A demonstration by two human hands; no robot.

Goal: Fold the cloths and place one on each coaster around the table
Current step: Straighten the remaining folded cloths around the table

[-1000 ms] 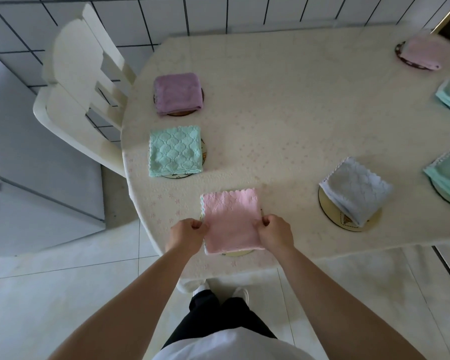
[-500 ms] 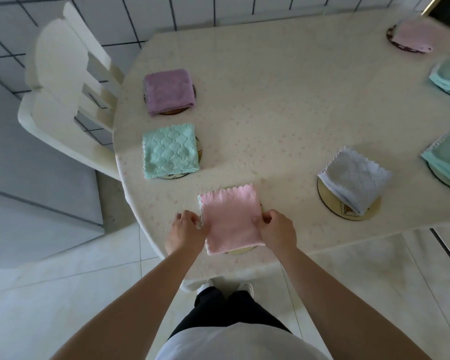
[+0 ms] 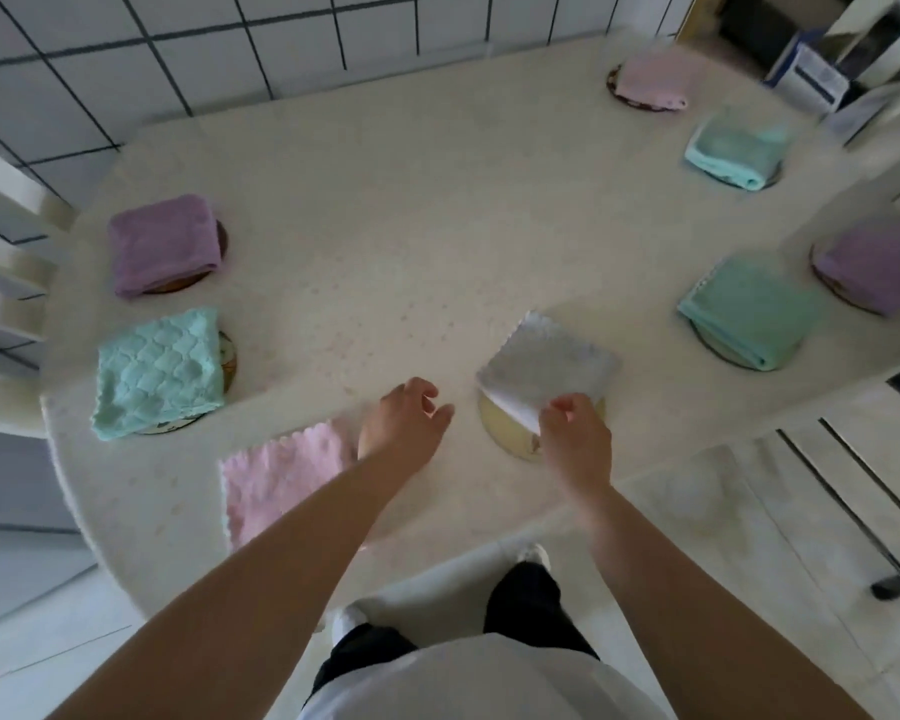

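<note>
Right hand (image 3: 572,439) pinches grey cloth (image 3: 546,363) corner at 6 o'clock; left hand (image 3: 406,423) spread, empty. Risk: tugging unfolds cloth or drags it off its coaster (image 3: 505,433).

Premises: domestic dining area, most likely within or beside a kitchen. Evidence: an oval table (image 3: 437,210) under a cream patterned covering, laid round its edge with folded cloths on round coasters as for places at a meal. White wall tiles (image 3: 188,49) with dark grout run from ten to twelve o'clock. A cream slatted chair (image 3: 1,283) stands at nine o'clock. Pale glossy floor tiles (image 3: 32,589) at seven o'clock. Household clutter, blurred, at two o'clock.
</note>
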